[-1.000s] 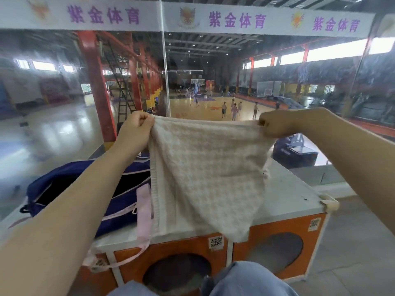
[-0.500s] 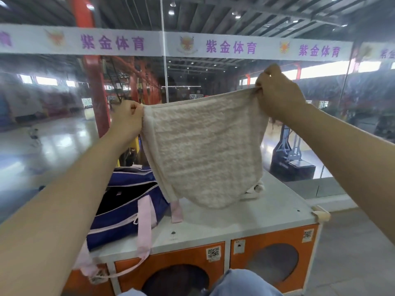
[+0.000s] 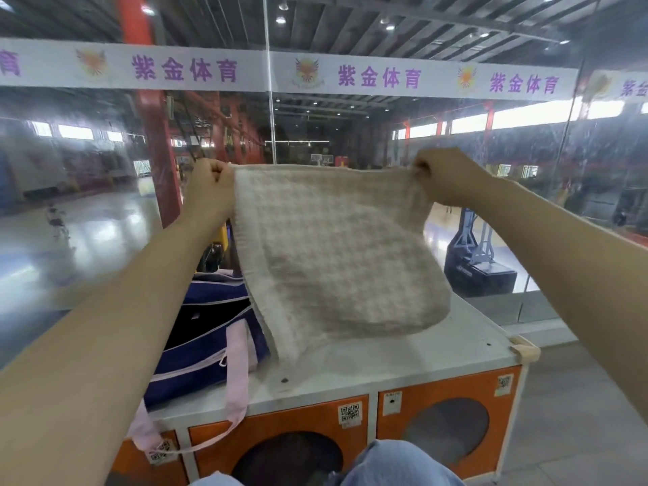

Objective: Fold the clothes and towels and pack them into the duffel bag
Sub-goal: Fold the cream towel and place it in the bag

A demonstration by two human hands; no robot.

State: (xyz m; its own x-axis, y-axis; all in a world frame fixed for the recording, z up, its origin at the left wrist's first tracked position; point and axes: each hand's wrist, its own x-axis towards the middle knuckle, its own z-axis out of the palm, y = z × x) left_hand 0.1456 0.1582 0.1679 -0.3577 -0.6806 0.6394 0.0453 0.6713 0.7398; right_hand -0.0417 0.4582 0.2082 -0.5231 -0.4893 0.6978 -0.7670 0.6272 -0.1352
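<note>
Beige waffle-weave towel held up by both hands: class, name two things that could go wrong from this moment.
1. The beige waffle-weave towel is pinched only at its top corners by the left hand and right hand; a slip could drop it crumpled.
2. Its hanging lower edge nears the navy duffel bag with pink straps and could snag there, spoiling the fold.

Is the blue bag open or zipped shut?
Open. The duffel bag gapes at the top, showing its dark inside, beside the towel held up above the table.
</note>
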